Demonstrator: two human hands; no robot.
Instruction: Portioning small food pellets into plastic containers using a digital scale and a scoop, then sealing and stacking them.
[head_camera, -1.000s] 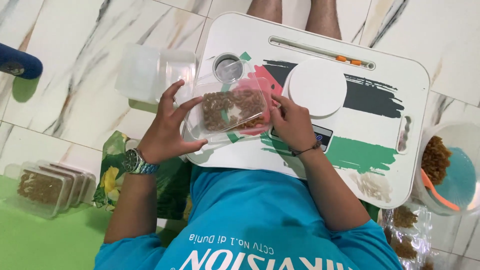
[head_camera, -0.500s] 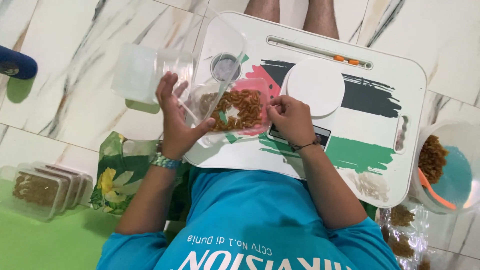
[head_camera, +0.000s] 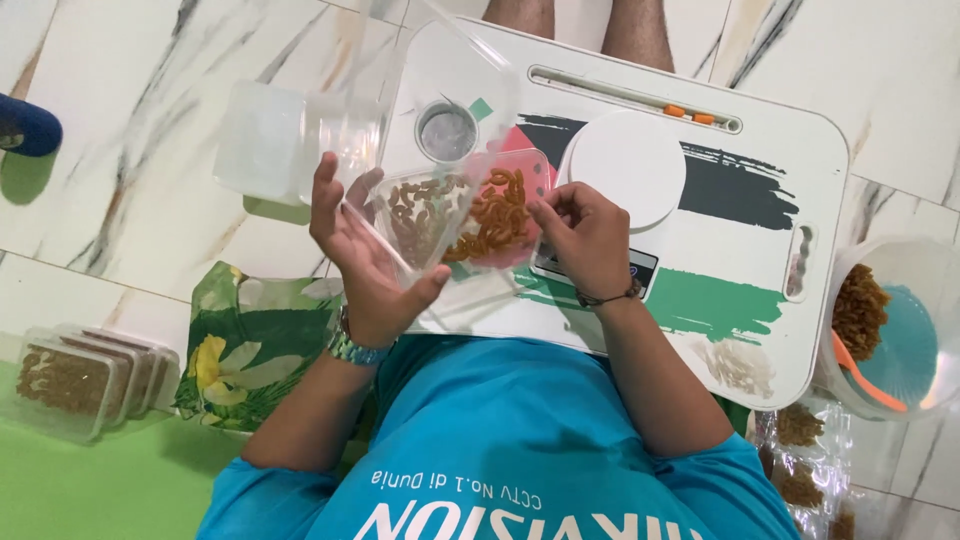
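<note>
My left hand (head_camera: 365, 255) grips a clear plastic clamshell container (head_camera: 455, 215) of brown snack pieces, held tilted above the white lap tray (head_camera: 700, 230). Its transparent lid (head_camera: 450, 80) stands open, swung up and away from me. My right hand (head_camera: 585, 235) pinches the container's right edge, fingers curled on the rim. The snack pieces have slid toward the right side of the box. A round white scale (head_camera: 625, 180) sits on the tray just beyond my right hand.
A stack of empty clear containers (head_camera: 270, 140) lies on the marble floor at the left. Filled boxes (head_camera: 80, 380) line up at the lower left by a floral bag (head_camera: 250, 350). A tub of snacks with an orange scoop (head_camera: 885, 320) stands at the right.
The container was closed and held flat a second ago. Its lid has swung open and up, and the box has tilted so the pieces slid to one side.
</note>
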